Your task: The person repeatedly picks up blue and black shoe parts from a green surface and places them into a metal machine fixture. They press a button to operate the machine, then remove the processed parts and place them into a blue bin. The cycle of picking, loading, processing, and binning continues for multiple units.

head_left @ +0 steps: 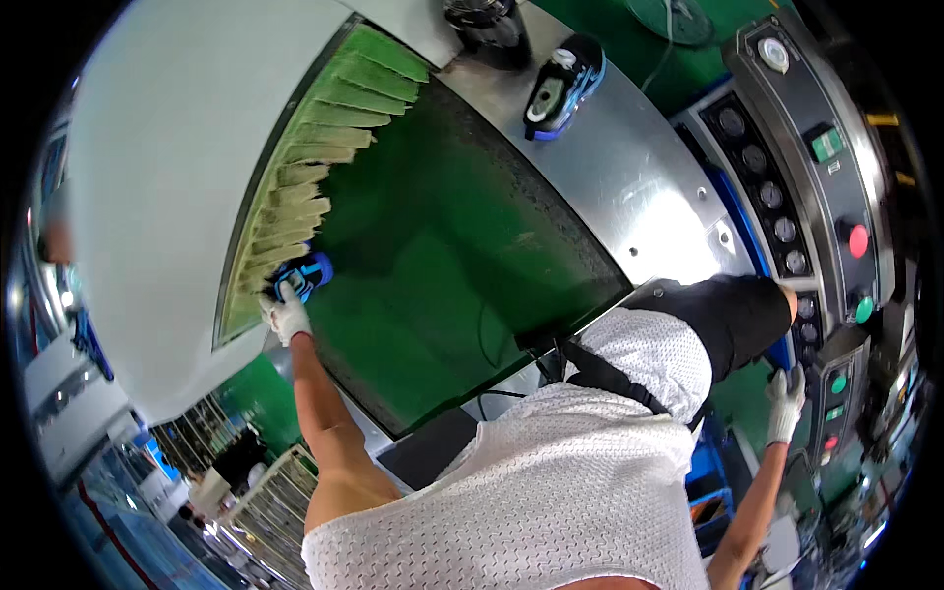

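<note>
My left hand (286,316), in a white glove, reaches forward to the left side of a green conveyor belt (433,246). Its fingers are closed on a black and blue shoe (313,270) beside the yellow-green strip curtain (305,167); part of the shoe is hidden by the glove and strips. Far to the right, my gloved right hand (785,405) hangs below a control panel, holding nothing, its fingers apart. Another black and blue shoe (565,87) with a pale insole lies on the metal tabletop (629,167), away from both hands.
A white machine housing (187,147) rises on the left behind the strips. On the right stands a control panel (811,147) with gauges, a red button (858,241) and green buttons. A dark cylindrical object (492,34) is at the far edge. A wire rack (270,497) stands lower left.
</note>
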Demonstrator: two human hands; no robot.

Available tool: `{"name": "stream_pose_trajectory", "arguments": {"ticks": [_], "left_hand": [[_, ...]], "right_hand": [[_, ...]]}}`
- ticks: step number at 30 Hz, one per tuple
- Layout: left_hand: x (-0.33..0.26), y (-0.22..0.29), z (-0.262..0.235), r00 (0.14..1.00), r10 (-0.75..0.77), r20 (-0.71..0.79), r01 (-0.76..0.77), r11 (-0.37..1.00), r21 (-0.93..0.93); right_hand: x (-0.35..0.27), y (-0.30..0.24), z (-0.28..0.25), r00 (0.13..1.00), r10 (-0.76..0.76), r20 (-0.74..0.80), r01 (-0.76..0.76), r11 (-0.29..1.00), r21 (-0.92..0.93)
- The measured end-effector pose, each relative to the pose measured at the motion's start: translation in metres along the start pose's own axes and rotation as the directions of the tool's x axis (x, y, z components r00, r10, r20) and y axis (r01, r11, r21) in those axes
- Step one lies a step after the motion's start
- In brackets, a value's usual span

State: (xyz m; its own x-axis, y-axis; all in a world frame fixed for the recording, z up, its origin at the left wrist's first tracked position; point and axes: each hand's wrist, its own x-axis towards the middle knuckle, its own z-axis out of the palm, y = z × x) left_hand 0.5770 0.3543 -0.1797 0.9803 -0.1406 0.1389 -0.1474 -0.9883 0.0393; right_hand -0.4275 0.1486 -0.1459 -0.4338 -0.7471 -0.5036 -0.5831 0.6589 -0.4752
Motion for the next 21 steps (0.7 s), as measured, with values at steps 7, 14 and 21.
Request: {"name": "stream_pose_trajectory", "arguments": {"ticks": [7,14,21], "left_hand": [[0.049,-0.009,0.050,0.998,0.052,-0.044,-0.057,0.990,-0.130],[-0.045,0.041,0.001,0.886,0.451,-0.110,-0.452,0.892,0.021],[-0.234,0.199,-0.028,0.569,0.819,-0.077,-0.746,0.474,-0.468]], "right_hand": [[0.028,0.021,-0.040,0.992,-0.094,-0.086,0.046,0.893,-0.447],[-0.023,-0.046,-0.016,0.922,-0.359,-0.148,0.257,0.849,-0.462],[-0.111,-0.203,0.056,0.888,-0.438,0.137,0.430,0.899,0.088]]}}
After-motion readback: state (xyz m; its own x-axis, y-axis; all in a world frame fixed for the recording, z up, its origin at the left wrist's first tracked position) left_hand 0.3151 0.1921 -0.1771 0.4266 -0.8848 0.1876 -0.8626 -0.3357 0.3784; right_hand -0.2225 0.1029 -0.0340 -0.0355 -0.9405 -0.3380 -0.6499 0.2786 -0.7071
